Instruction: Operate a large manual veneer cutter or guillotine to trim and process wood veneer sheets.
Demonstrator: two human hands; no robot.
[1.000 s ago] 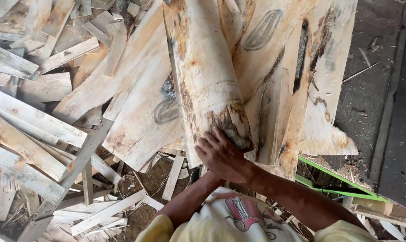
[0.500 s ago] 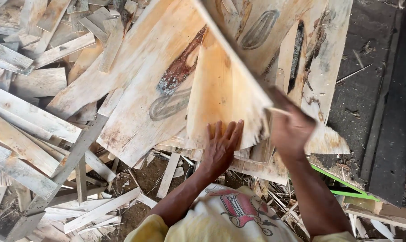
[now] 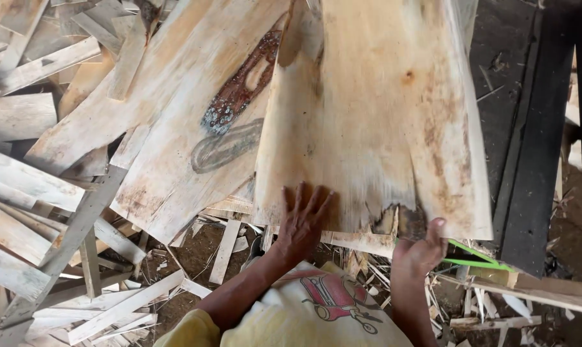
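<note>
flipped flat now, veneer sheet [image 3: 374, 122] runs lengthwise away; left hand [image 3: 302, 218] spread open, right hand [image 3: 421, 252] gripping its edge.

A broad, pale veneer sheet [image 3: 374, 122] is seen lying flat on top of the wood pile, its grain running lengthwise. Brownish stains mark it, and its near edge is ragged, split and darkened.

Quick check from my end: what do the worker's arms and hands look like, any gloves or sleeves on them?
No gloves: both the left hand and the right hand are bare, with no rings, watch or wristband in view. The forearms are bare too. A yellow sleeve shows only at the left upper arm, part of a yellow shirt with a red vehicle picture printed on the front.
</note>
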